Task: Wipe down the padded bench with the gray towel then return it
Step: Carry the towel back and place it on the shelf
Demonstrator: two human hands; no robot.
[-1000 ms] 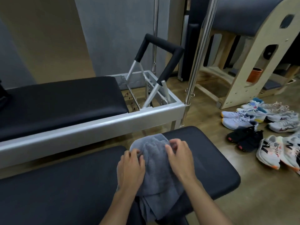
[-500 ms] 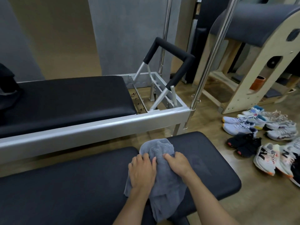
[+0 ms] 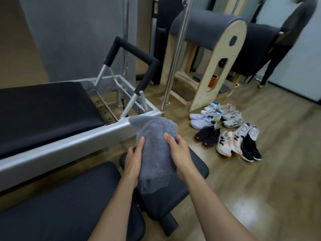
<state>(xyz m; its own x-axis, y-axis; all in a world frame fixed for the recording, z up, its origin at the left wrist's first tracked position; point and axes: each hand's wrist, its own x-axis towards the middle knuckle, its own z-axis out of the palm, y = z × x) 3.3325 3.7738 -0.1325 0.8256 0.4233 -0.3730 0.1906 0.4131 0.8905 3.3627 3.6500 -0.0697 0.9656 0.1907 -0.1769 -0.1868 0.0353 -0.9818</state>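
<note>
The gray towel [image 3: 154, 146] is bunched up and lifted above the right end of the black padded bench [image 3: 66, 202]. My left hand [image 3: 133, 160] grips the towel's left side, and my right hand [image 3: 178, 153] grips its right side. The towel's lower edge hangs down over the bench's end pad [image 3: 196, 173]. One corner of the cloth sticks out at the upper left.
A metal-framed reformer [image 3: 73, 136] with a black carriage and padded foot bar [image 3: 132, 54] stands just beyond the bench. Several pairs of shoes [image 3: 225, 129] lie on the wooden floor to the right. A wooden ladder barrel [image 3: 213, 54] and a standing person [image 3: 284, 35] are farther back.
Both hands have raised the towel off the bench pad and gathered it into a bundle. The view has swung to the right, toward the bench's end.
</note>
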